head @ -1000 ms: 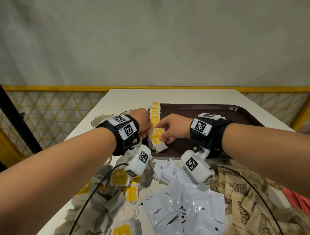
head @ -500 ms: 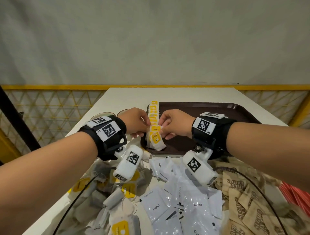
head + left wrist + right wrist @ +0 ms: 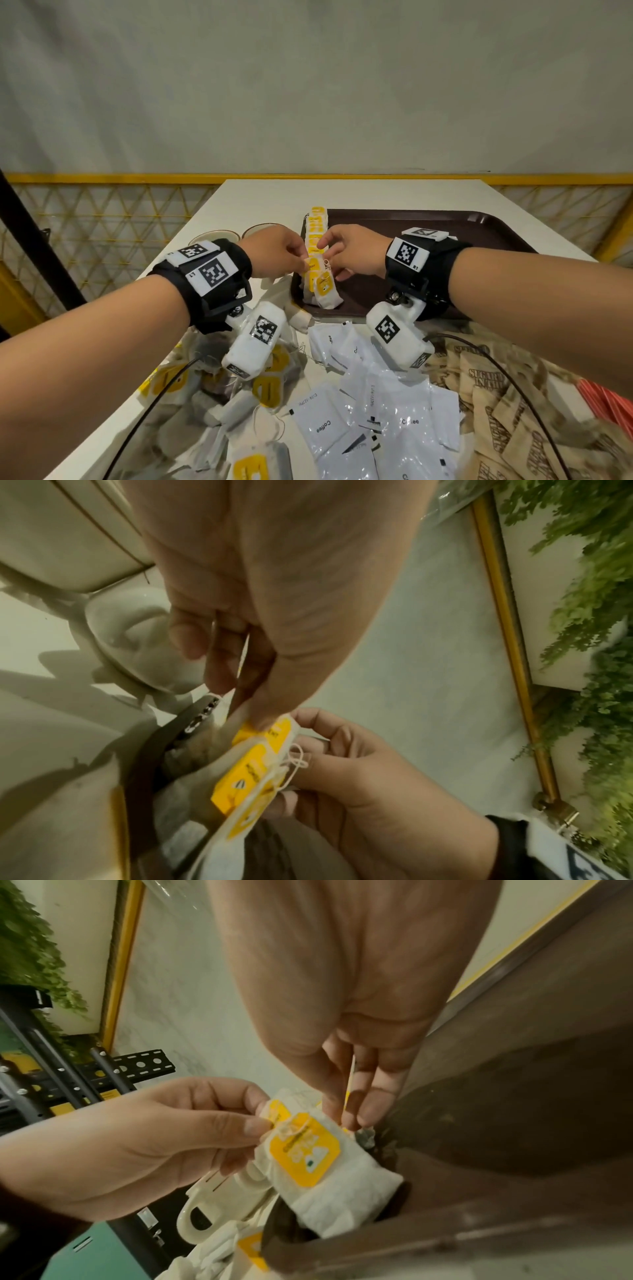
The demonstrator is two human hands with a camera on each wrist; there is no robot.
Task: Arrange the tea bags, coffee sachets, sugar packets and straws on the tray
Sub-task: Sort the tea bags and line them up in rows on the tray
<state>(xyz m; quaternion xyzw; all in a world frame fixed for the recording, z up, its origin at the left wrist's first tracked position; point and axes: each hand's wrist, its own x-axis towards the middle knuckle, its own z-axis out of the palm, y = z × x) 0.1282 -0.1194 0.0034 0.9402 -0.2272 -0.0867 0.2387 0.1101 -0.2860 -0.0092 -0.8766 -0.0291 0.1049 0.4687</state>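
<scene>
We see both hands meeting over the near-left corner of the brown tray (image 3: 479, 229), where a row of tea bags (image 3: 317, 228) runs along its left edge. The left hand (image 3: 277, 253) pinches a yellow-tagged tea bag (image 3: 308, 1153) at its top; the right hand (image 3: 356, 251) seems to pinch one too, though its grip is partly hidden. Coffee sachets (image 3: 322, 425) and sugar packets (image 3: 493, 387) lie loose on the table.

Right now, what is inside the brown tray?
A row of tea bags lies along the left side of the tray. Both hands hold the near bags; the right arm hides part of the floor.
</scene>
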